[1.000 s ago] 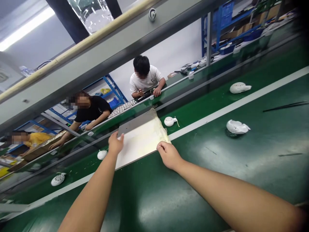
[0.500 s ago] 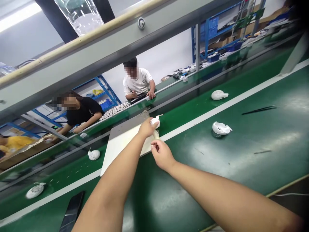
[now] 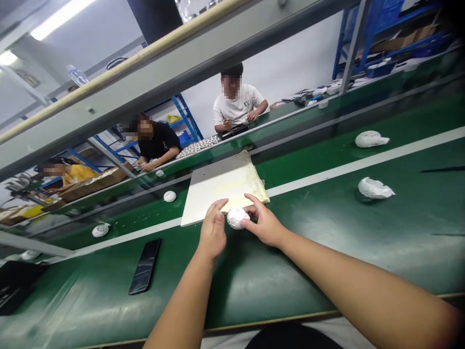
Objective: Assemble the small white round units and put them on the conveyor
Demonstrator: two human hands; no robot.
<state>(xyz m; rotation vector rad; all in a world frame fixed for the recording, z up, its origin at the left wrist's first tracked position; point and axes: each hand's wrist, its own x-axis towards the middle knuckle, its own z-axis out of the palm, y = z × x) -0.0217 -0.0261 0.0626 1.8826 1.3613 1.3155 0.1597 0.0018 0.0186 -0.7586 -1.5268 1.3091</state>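
White plastic dome housing (image 3: 238, 218) is grasped between the left hand (image 3: 213, 229) and right hand (image 3: 263, 223), fingers closing from opposite sides, apparently to steady it over the near edge of the pale board (image 3: 214, 191).

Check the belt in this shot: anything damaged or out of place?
The white plastic shell on the right of the green conveyor belt has a ragged, broken-looking edge, unlike the smoother white shell beyond it. A black smartphone also lies directly on the belt, which looks out of place among the parts.
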